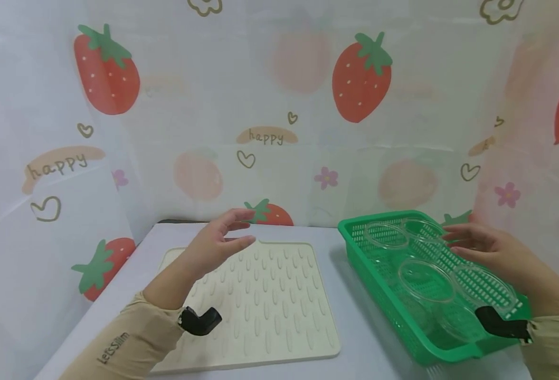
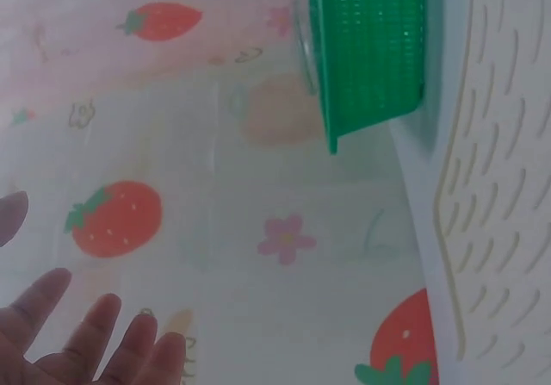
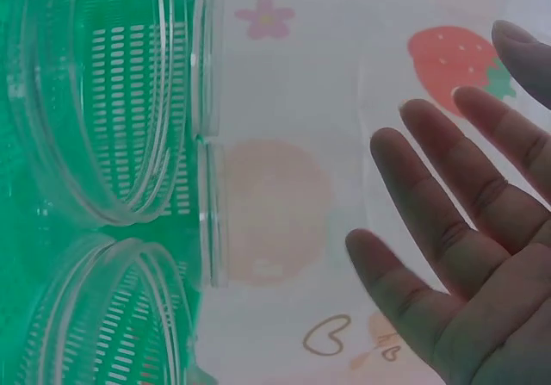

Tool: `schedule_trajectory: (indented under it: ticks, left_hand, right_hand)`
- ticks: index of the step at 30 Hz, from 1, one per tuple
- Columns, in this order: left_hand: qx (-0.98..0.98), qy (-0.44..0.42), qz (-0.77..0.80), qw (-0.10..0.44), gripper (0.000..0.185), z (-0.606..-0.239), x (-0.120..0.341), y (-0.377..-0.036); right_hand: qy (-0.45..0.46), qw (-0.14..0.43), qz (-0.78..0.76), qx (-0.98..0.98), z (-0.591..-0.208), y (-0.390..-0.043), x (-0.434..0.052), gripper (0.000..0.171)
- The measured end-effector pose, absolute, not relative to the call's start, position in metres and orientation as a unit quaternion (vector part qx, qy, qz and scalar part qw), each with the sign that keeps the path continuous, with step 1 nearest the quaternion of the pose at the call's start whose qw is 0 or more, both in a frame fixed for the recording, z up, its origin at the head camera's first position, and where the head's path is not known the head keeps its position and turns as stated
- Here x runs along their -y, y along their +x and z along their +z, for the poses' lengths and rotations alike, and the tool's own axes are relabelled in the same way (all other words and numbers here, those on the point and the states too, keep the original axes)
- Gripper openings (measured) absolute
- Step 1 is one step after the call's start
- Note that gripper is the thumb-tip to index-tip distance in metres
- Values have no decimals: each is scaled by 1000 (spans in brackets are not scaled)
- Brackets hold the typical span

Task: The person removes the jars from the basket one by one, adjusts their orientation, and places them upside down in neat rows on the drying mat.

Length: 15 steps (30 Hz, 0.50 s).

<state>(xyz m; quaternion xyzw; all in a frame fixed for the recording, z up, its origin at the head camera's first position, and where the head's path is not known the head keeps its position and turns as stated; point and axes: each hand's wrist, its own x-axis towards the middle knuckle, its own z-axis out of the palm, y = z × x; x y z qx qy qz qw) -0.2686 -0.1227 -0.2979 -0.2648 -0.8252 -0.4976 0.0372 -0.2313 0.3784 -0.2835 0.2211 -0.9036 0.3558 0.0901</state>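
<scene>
2 hands up, both loose, nothing held.
Left hand point(image 1: 217, 244) hangs over the far left part of the mat point(image 1: 269, 306), fingers point(image 2: 82, 333) relaxed and spread, thumb apart, not touching the mat. Right hand point(image 1: 490, 252) is flat with fingers straight and apart, hanging over the right far side of the basket point(image 1: 355, 248), fingertips point(image 3: 430, 178) just beside the rim of the far right cup point(image 1: 422, 228); contact cannot be told. 4 clear cups stand in the basket: 1 far left point(image 1: 386, 235), 1 near left point(image 1: 426, 281), 1 near right point(image 1: 485, 287) just under the right wrist. Basket sits on the table point(image 1: 346, 295), right of the mat, well apart from the left hand.
</scene>
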Motion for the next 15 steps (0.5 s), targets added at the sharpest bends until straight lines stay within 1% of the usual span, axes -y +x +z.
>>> schedule_trajectory:
  ticks: [7,11,15]
  left_hand:
    - [808,-294,-510,19,47,-305,88,-274]
    - [794,-311,-523,-1,46,-310,67,-274]
    - [786,-321,-528,-11,48,-317,50,-275]
  right_hand:
    - [213,97,328,915,-289,-230,-384,36]
    - [201,85,318,923,-290,-228,-385,38]
    - [190,76,314,927,-291,-227,-385,40]
